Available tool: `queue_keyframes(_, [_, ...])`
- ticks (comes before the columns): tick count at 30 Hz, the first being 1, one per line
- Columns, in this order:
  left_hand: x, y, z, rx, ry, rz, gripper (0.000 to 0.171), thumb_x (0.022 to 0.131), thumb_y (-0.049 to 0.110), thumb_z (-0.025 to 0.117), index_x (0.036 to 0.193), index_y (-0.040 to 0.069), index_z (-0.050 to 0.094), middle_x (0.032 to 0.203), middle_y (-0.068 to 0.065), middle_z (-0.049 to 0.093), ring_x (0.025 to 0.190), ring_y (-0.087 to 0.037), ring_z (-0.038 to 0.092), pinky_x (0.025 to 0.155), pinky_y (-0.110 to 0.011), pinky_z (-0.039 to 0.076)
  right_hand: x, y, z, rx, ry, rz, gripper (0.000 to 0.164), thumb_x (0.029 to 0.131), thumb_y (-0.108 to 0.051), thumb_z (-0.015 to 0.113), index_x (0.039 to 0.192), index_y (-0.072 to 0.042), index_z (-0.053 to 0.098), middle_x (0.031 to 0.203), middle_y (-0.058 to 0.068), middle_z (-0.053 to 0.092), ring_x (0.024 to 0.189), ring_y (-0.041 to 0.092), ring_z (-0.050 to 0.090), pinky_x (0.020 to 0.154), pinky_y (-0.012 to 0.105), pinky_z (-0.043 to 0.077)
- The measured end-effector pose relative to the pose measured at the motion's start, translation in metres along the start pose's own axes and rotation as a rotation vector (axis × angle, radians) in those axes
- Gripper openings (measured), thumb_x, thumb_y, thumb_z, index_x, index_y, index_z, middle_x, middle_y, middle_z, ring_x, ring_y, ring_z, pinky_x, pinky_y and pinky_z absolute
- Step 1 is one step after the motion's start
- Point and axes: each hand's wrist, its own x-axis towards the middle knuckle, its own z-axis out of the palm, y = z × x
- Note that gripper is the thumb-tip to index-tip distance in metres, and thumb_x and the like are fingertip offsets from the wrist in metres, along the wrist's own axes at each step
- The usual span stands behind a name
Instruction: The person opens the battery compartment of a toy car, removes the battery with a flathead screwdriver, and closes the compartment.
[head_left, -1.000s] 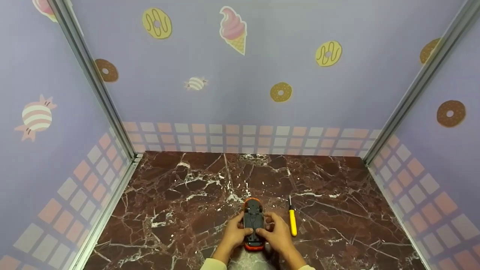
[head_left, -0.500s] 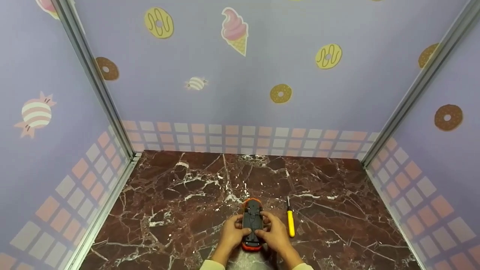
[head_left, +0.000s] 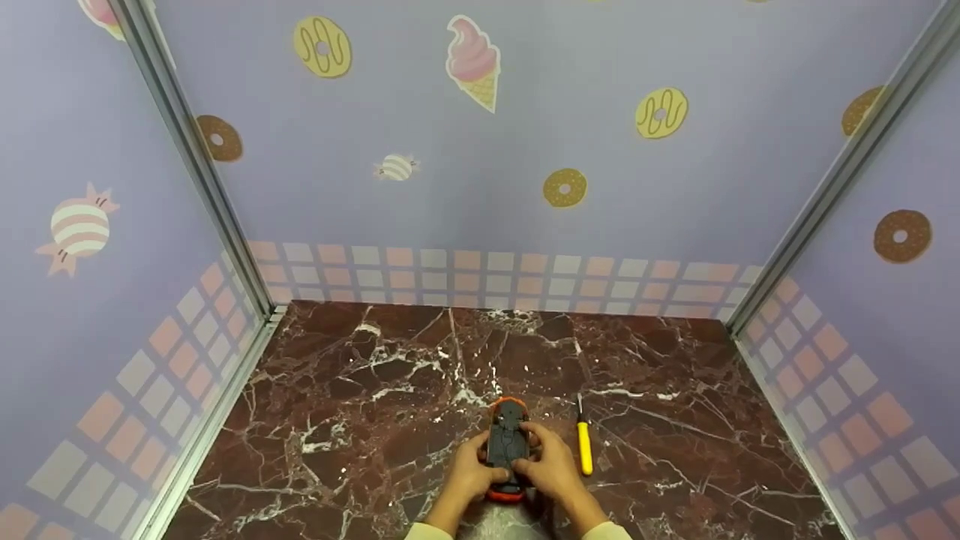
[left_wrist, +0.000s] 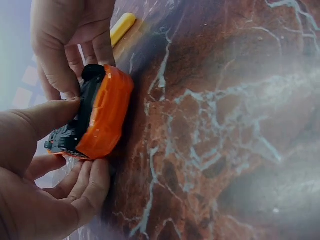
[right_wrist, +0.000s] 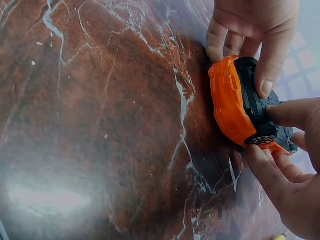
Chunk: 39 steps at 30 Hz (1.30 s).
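Note:
An orange toy car [head_left: 508,442] is upside down at the front middle of the table, its black underside facing up. My left hand [head_left: 470,471] grips one long side, thumb on the underside and fingers along the body. On the opposite side my right hand [head_left: 553,463] holds it the same way, its thumb also pressing the black base. In the right wrist view a spoked wheel [right_wrist: 262,140] shows beside the right fingers. The orange end of the car body [left_wrist: 107,117] faces the left wrist camera.
A screwdriver [head_left: 585,448] with a yellow handle lies right of my right hand, tip pointing away. The dark red marble-patterned table [head_left: 360,450] is bounded by patterned lilac walls [head_left: 480,210] with metal corner posts [head_left: 817,195].
Both hands keep their hold on the toy car, which stays in nearly the same spot. The thumbs have shifted slightly on its underside. The screwdriver lies where it was.

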Motion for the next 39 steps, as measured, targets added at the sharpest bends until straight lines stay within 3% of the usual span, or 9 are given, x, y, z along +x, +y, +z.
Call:
queue_keyframes(5, [0.000, -0.001, 0.000, 0.009, 0.014, 0.021, 0.080, 0.061, -0.003, 0.081, 0.134, -0.006, 0.051, 0.091, -0.014, 0.068, 0.083, -0.023, 0.064, 0.075, -0.038, 0.053, 0.002, 0.000, 0.000, -0.014, -0.013, 0.011, 0.067, 0.067, -0.013, 0.079, 0.131, -0.008, 0.057, 0.093, 0.011, 0.058, 0.079, 0.019, 0.062, 0.070, 0.034, 0.051])
queue_keyframes(10, [0.000, -0.002, 0.001, 0.015, 0.014, -0.007, 0.081, 0.060, -0.002, 0.080, 0.135, -0.004, 0.051, 0.089, -0.012, 0.067, 0.081, -0.021, 0.063, 0.074, -0.037, 0.052, 0.004, 0.001, 0.000, -0.042, -0.012, 0.022, 0.067, 0.065, -0.015, 0.079, 0.130, -0.010, 0.059, 0.092, 0.009, 0.058, 0.082, 0.021, 0.055, 0.074, 0.038, 0.046])
queue_keyframes(17, [0.001, -0.002, 0.002, 0.033, 0.032, -0.041, 0.080, 0.059, 0.001, 0.080, 0.134, 0.000, 0.053, 0.086, -0.009, 0.066, 0.078, -0.019, 0.060, 0.071, -0.036, 0.051, 0.009, 0.000, -0.003, -0.040, -0.031, 0.010, 0.066, 0.063, -0.013, 0.078, 0.126, -0.009, 0.060, 0.089, 0.009, 0.057, 0.081, 0.022, 0.052, 0.072, 0.037, 0.043])
queue_keyframes(31, [0.001, -0.002, 0.001, 0.032, 0.028, -0.014, 0.081, 0.059, 0.003, 0.082, 0.135, 0.001, 0.053, 0.083, -0.009, 0.066, 0.074, -0.017, 0.060, 0.068, -0.033, 0.050, 0.012, -0.003, -0.005, -0.011, -0.061, -0.005, 0.063, 0.063, -0.007, 0.075, 0.123, -0.007, 0.056, 0.084, 0.013, 0.061, 0.072, 0.018, 0.052, 0.065, 0.033, 0.044])
queue_keyframes(39, [0.000, -0.005, 0.001, 0.021, 0.038, -0.031, 0.080, 0.060, 0.001, 0.083, 0.134, 0.002, 0.054, 0.085, -0.009, 0.065, 0.077, -0.018, 0.060, 0.070, -0.034, 0.051, 0.007, -0.004, 0.000, 0.062, 0.022, 0.013, 0.059, 0.064, -0.003, 0.080, 0.117, -0.013, 0.057, 0.103, 0.017, 0.053, 0.085, 0.023, 0.062, 0.071, 0.037, 0.050])
